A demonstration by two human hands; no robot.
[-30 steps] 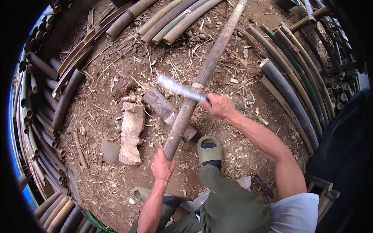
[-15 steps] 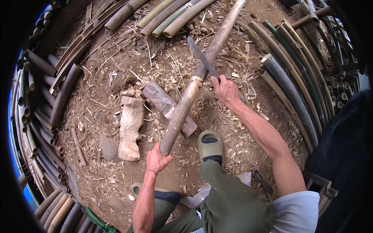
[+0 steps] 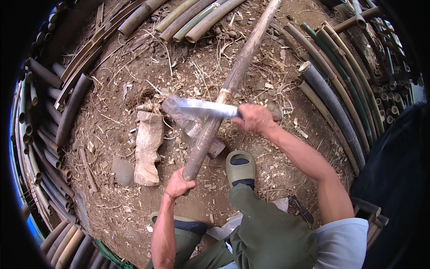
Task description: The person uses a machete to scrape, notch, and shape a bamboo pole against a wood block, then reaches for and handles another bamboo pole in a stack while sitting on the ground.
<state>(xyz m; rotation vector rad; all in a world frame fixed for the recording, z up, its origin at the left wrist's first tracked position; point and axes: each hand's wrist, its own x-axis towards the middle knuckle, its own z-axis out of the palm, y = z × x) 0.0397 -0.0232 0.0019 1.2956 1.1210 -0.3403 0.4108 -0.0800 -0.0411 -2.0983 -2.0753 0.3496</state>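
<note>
My left hand [image 3: 180, 183] is wrapped round the near end of a long brown bamboo pole [image 3: 238, 75], which slants away to the upper right. A pale ring marks the pole at a node partway along. In my right hand [image 3: 256, 119] is the handle of a machete [image 3: 204, 108], its bright blade smeared by motion and pointing left across the pole just nearer than that ring. Whether blade and pole touch I cannot tell. Beneath the pole lies a short dark wooden block [image 3: 193, 128]. Left of it is a pale, roughly hewn piece of wood [image 3: 149, 150].
Bamboo poles lie in rows at the right [image 3: 333, 107], far side [image 3: 201, 22] and left [image 3: 74, 107]. Wood chips and dry strips litter the dirt floor [image 3: 121, 98]. A flat stone [image 3: 123, 170] sits at left. My sandalled foot [image 3: 240, 170] is close to the block.
The machete has swung down and toward me, its blade turning from pointing up-left to lying nearly level across the pole. My left hand keeps its grip; the pole has barely shifted.
</note>
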